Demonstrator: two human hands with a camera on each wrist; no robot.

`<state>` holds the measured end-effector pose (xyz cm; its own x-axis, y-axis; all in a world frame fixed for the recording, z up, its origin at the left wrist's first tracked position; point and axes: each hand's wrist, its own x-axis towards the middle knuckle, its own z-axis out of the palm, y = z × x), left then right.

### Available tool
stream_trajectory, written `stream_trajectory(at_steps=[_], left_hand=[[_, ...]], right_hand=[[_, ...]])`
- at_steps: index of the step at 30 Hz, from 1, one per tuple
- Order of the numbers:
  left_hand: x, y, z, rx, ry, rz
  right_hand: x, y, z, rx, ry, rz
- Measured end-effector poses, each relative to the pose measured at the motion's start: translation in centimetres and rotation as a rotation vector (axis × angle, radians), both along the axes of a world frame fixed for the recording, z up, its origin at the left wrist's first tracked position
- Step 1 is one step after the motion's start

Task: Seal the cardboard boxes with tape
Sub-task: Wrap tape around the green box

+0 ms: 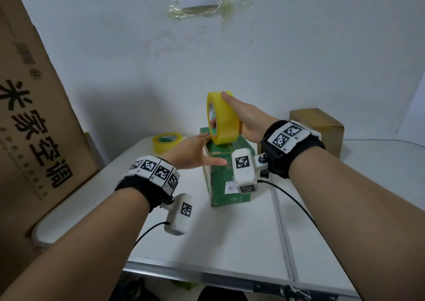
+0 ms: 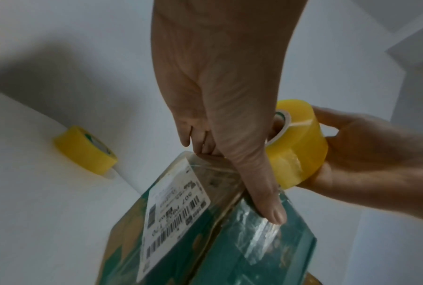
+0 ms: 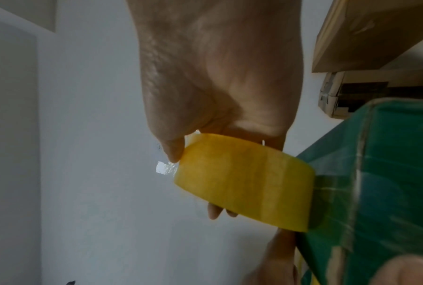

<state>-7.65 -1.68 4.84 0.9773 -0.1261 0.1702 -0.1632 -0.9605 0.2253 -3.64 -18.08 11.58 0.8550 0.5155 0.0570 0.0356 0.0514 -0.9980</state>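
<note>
White wall stood behind a white folding table point(image 1: 230, 243). Three boxes could be seen. One small green cardboard box point(image 1: 226, 178) stood upright in the middle of the table, with a white label on its side. One plain brown box point(image 1: 322, 128) sat at the far right. One very big brown box point(image 1: 30, 116) with black writing leaned at the left.

Two rolls of yellow tape could be seen. One spare roll point(image 1: 167, 141) lay flat on the table, far left of the green box. The other tape roll point(image 1: 224, 119) stood on its edge on top of the green box.

The right hand point(image 1: 243, 119) gripped this roll, thumb over its outside and fingers through its hole. A strip of clear tape ran from the roll down onto the box top.

The left hand point(image 1: 195, 151) had straight fingers. Its thumb point(image 2: 266, 202) pressed the clear tape flat on the box top, and its fingertips touched the far edge of the box.
</note>
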Motion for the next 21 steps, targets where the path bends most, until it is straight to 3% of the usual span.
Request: stream_trajectory(at_steps=[6,13,21], left_hand=[[0.2,0.5,0.0,0.116,-0.037,0.025],[0.1,0.7,0.0,0.074,-0.016,0.088],[0.4,0.5,0.0,0.097,0.019,0.137]], right_hand=[[-0.7,1.6,-0.2,-0.016,-0.051,-0.123],[-2.8,-0.5,0.2,0.021,-0.072,-0.189],[-5.6,-2.8,-0.2,-0.024,-0.057,-0.125]])
